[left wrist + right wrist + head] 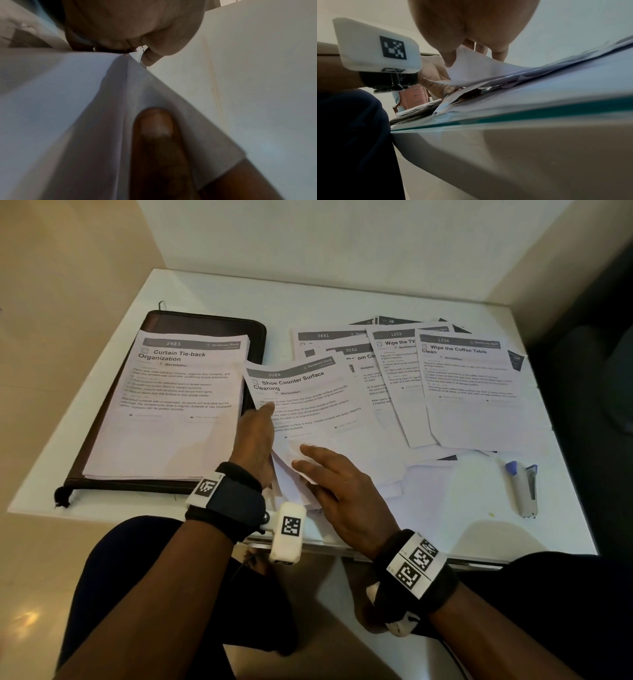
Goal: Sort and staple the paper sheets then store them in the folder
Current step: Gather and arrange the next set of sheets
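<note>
A printed sheet headed "Shoe Counter Surface Cleaning" (308, 405) is lifted off the loose papers at the table's middle. My left hand (260, 422) grips its left edge, thumb on top and fingers curled under. My right hand (308, 462) pinches the sheet's near corner; in the right wrist view the paper (479, 70) runs between thumb and fingers. The left wrist view shows mostly white paper (68, 108) with a fingertip lying on it. A dark brown folder (205, 320) lies shut at the left under a neat stack (171, 412) topped by "Curtain Tie-back Organization". A stapler (525, 489) lies at the right.
Several printed sheets (462, 392) are fanned across the back right of the white table (445, 515). The table's near edge (505, 117) is close to my wrists, with my legs below it. Walls close the table in at the back and left.
</note>
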`<action>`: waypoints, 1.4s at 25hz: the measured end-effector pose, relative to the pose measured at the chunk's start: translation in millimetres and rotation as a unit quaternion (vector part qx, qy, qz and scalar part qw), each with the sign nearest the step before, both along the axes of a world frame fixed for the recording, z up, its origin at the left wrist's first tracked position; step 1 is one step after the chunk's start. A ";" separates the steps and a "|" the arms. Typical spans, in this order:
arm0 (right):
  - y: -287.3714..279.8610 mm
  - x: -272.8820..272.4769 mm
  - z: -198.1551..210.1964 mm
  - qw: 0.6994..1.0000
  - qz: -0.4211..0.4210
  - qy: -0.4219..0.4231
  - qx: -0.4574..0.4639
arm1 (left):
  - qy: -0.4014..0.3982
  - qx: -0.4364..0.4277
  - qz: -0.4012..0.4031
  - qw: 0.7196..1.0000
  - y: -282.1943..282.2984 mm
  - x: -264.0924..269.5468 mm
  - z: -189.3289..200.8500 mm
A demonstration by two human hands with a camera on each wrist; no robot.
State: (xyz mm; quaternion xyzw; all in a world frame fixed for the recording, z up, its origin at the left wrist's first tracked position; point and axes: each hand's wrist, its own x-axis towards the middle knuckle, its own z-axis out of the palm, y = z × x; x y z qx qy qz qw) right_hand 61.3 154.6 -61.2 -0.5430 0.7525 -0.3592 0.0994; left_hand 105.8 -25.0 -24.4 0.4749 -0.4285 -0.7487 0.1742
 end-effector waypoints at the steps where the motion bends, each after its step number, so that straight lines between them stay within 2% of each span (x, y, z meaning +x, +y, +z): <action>1: 0.4 -0.4 0.5 1.000 -0.005 -0.001 0.000 | 0.001 -0.019 0.000 1.000 -0.2 0.4 0.0; 4: 0.6 -3.4 3.9 0.999 -0.034 -0.022 -0.009 | 0.007 -0.104 -0.011 0.994 -3.1 1.8 -3.4; 7: 1.2 1.1 18.2 0.997 -0.040 -0.068 0.006 | 0.017 -0.117 -0.025 0.993 -3.1 1.8 -4.9; 9: 2.6 -1.8 34.0 0.987 -0.050 -0.154 0.022 | 0.011 -0.109 -0.034 0.993 -3.6 1.7 -6.4; 11: 4.8 -24.3 43.6 0.963 -0.129 -0.238 -0.002 | -0.022 -0.122 -0.054 0.991 -4.4 1.7 -6.3; 12: 6.7 -42.6 43.7 0.956 -0.184 -0.231 -0.002 | -0.037 -0.129 -0.058 0.989 -5.9 2.4 -9.4; 14: 13.1 -76.7 37.6 0.952 -0.250 -0.161 0.069 | -0.050 -0.128 -0.046 0.990 -8.1 5.2 -11.7; 17: 19.0 -96.2 23.2 0.942 -0.247 -0.147 0.172 | -0.033 -0.083 -0.023 0.996 -11.5 5.7 -12.6; 21: 14.0 -102.7 22.1 0.943 -0.251 -0.184 0.116 | -0.012 -0.030 -0.004 0.999 -14.8 4.9 -8.6; 26: 16.3 -104.4 22.4 0.897 -0.274 -0.344 0.048 | -0.017 -0.021 0.003 1.000 -11.5 4.0 -2.6; 27: 15.7 -103.4 22.1 0.898 -0.276 -0.336 0.064 | -0.020 -0.022 0.005 1.000 -11.5 4.1 -2.1; 30: 13.3 -99.0 20.5 0.926 -0.282 -0.202 0.146 | -0.017 -0.025 -0.002 1.000 -12.0 4.5 -2.6; 31: 12.5 -97.6 20.1 0.926 -0.286 -0.192 0.152 | -0.017 -0.027 -0.004 0.999 -12.1 4.6 -2.6; 35: 11.9 -100.9 17.6 0.912 -0.292 -0.271 0.099 | -0.025 -0.010 0.006 1.000 -14.8 3.3 -0.8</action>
